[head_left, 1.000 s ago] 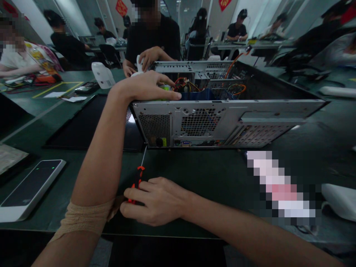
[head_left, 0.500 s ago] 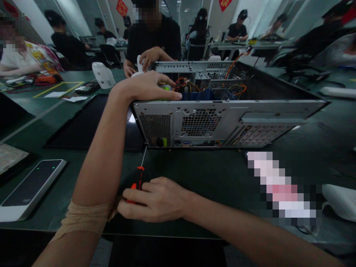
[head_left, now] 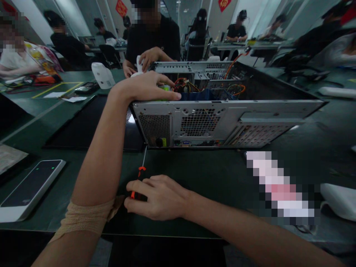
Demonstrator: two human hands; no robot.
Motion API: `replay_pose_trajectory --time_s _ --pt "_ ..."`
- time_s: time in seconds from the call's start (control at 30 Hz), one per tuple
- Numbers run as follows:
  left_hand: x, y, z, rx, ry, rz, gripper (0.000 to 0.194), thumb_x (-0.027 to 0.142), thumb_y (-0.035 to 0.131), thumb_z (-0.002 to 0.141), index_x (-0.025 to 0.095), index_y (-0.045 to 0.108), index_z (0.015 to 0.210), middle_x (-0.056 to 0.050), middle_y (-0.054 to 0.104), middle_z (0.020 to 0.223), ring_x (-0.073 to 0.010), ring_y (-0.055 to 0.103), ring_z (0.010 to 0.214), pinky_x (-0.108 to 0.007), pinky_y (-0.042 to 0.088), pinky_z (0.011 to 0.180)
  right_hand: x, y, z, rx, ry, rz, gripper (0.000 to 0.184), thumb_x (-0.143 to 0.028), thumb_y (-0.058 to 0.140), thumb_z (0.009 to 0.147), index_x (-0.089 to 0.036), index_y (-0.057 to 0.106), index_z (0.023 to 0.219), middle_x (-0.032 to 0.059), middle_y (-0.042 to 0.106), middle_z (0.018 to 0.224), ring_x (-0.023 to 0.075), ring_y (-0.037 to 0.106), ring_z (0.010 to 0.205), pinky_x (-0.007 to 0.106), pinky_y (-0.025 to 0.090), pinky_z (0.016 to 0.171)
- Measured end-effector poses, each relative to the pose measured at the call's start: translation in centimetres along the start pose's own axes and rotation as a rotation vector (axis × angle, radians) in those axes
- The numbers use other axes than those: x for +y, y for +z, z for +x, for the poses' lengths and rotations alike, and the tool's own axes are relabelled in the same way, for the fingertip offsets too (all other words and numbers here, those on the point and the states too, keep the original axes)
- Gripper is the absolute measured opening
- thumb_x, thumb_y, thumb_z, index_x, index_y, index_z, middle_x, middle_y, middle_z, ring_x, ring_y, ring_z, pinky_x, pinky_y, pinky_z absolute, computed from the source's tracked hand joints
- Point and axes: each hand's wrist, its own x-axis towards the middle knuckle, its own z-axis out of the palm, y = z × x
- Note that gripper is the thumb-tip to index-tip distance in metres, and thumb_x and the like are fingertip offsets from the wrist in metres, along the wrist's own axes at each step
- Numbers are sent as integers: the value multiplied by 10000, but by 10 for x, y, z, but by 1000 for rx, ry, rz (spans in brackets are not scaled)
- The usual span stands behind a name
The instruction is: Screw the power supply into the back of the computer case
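A computer case (head_left: 233,111) lies on its side with its open top facing up and its rear panel toward me. My left hand (head_left: 147,85) rests over the case's near left corner, thumb stretched along the top edge and fingers reaching inside. Below it, my right hand (head_left: 158,198) grips the red and black handle of a screwdriver (head_left: 142,168). The screwdriver's shaft points away from me, its tip at the lower left corner of the rear panel. Coloured cables (head_left: 185,85) show inside the case.
A black side panel (head_left: 83,124) lies left of the case. On the near left sits a white device with a dark screen (head_left: 30,185); a pixelated object (head_left: 278,185) lies at right. Across the table a person's hands (head_left: 150,59) hold something white.
My right hand has turned slightly around the screwdriver handle and shifted a little right, its fingers a bit more spread. My left hand and the case stay in place.
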Motion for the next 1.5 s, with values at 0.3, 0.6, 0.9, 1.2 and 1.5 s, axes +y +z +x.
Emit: replay_pose_trajectory --time_s 0.3,0.6,0.9,1.2,1.5 --pt "0 0 -1 -7 1 -3 925 867 529 838 238 633 1509 -126 552 1601 -390 493 1469 -506 361 1207 1 -2 4 69 -25 -28 199 -288 591 1085 -208 738 978 -11 725 979 106 565 696 241 388 554" --pt "0 -2 0 -5 4 2 934 879 528 839 243 628 1515 -134 563 1588 -390 514 1452 -514 379 1197 -2 -7 4 -57 -49 -29 334 -167 394 1104 -220 712 1190 22 720 1286 96 573 701 247 376 522" --pt "-2 0 1 5 12 6 945 881 535 822 235 641 1504 -140 580 1573 -398 515 1454 -502 376 1196 -3 -9 9 -73 -101 -32 243 -206 522 1071 -260 731 1181 -8 727 1193 116 538 724 235 351 505" --pt "1 -2 1 -1 -29 12 966 900 523 774 280 639 1506 -85 578 1574 -393 482 1485 -497 373 1194 -2 -7 5 25 -69 17 186 -254 550 1012 -217 727 967 26 741 1178 122 496 682 269 377 591" --pt "-1 -1 0 -18 3 -2 940 881 536 831 248 620 1521 -106 617 1541 -362 580 1379 -478 416 1169 -4 -2 3 89 -43 -48 233 -215 545 1078 -250 720 1227 -28 710 1053 87 532 702 236 367 567"
